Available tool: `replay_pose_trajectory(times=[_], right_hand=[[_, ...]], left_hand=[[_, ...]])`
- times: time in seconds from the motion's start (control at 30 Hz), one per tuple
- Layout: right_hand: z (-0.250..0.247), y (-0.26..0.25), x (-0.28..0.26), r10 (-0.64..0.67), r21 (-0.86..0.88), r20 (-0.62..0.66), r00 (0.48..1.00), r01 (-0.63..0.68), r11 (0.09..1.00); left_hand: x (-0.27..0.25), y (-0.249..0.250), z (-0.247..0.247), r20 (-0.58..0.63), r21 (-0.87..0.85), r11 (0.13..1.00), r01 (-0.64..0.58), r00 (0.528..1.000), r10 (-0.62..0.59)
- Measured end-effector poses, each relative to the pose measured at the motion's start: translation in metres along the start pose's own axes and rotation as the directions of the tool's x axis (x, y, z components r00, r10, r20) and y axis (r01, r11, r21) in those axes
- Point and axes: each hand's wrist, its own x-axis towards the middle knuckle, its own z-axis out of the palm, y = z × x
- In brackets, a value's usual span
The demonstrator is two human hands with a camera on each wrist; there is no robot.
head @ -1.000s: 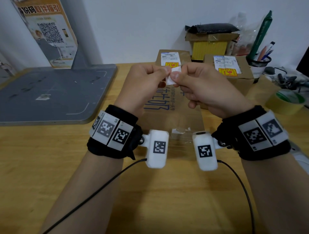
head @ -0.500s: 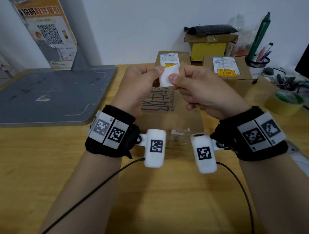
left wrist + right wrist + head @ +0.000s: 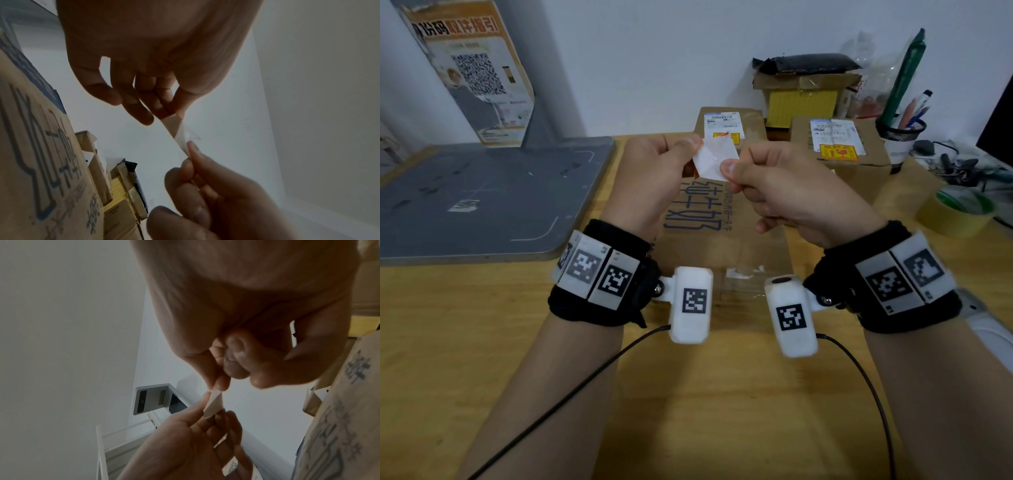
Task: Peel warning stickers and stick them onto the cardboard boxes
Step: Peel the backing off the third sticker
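Above the big cardboard box (image 3: 722,246), both hands raised for peeling: left hand (image 3: 654,178) pinching sticker (image 3: 690,169), right hand (image 3: 784,192) pinching white backing (image 3: 714,157), 2 labelled boxes behind

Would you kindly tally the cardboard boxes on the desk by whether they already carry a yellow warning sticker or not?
With a yellow warning sticker: 2, the rear middle box and the rear right box.
Without a visible one: 2, the large printed box under the hands and the open box holding yellow contents.
Total: 4 boxes.
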Motion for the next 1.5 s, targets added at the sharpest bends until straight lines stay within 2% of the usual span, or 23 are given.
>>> replay_pose_trajectory(times=[0.13,0.23,0.4,0.53,0.7,0.83,0.97,1.17,1.23,1.37,1.5], right_hand=[[-0.002,-0.003,0.0,-0.027,-0.001,-0.095,0.995,0.027,1.0],[-0.004,-0.003,0.0,-0.009,0.036,-0.128,0.992,0.014,0.999],[-0.008,-0.003,0.0,0.028,0.059,-0.147,0.989,-0.02,0.998],[-0.007,-0.003,-0.001,-0.012,0.03,-0.167,0.986,0.017,0.999],[-0.01,-0.002,0.0,-0.04,-0.027,-0.201,0.979,0.036,0.999],[-0.012,0.001,0.002,-0.039,-0.047,-0.211,0.977,0.03,0.998],[-0.012,0.001,0.004,-0.059,-0.066,-0.205,0.977,0.046,0.997],[-0.013,0.001,0.002,-0.068,-0.052,-0.171,0.983,0.06,0.997],[-0.013,0.0,0.002,-0.084,-0.07,-0.158,0.984,0.074,0.995],[-0.009,-0.002,-0.001,-0.128,-0.105,-0.114,0.985,0.116,0.988],[-0.009,-0.003,-0.003,-0.129,-0.112,-0.086,0.988,0.119,0.987]], left_hand=[[0.0,0.003,-0.001,0.023,0.011,0.993,-0.118,0.993,0.118],[0.0,0.005,-0.003,0.091,0.078,0.988,-0.135,0.988,0.128],[-0.001,0.008,-0.008,0.168,0.069,0.998,-0.009,0.986,-0.002],[-0.004,0.009,-0.004,0.252,0.071,0.997,0.017,0.967,-0.034],[0.0,0.005,-0.002,0.172,0.068,0.997,-0.027,0.985,0.015],[0.001,0.002,-0.004,0.215,-0.017,0.999,0.04,0.976,-0.036],[-0.004,0.005,0.003,0.217,-0.005,1.0,0.022,0.976,-0.021],[-0.003,0.009,0.004,0.277,0.009,0.989,0.148,0.95,-0.145],[-0.002,0.009,0.001,0.249,0.009,0.993,0.119,0.961,-0.117],[-0.001,0.0,0.004,0.183,0.069,0.997,-0.027,0.983,0.014],[-0.003,0.0,0.005,0.185,0.066,0.996,-0.057,0.982,0.044]])
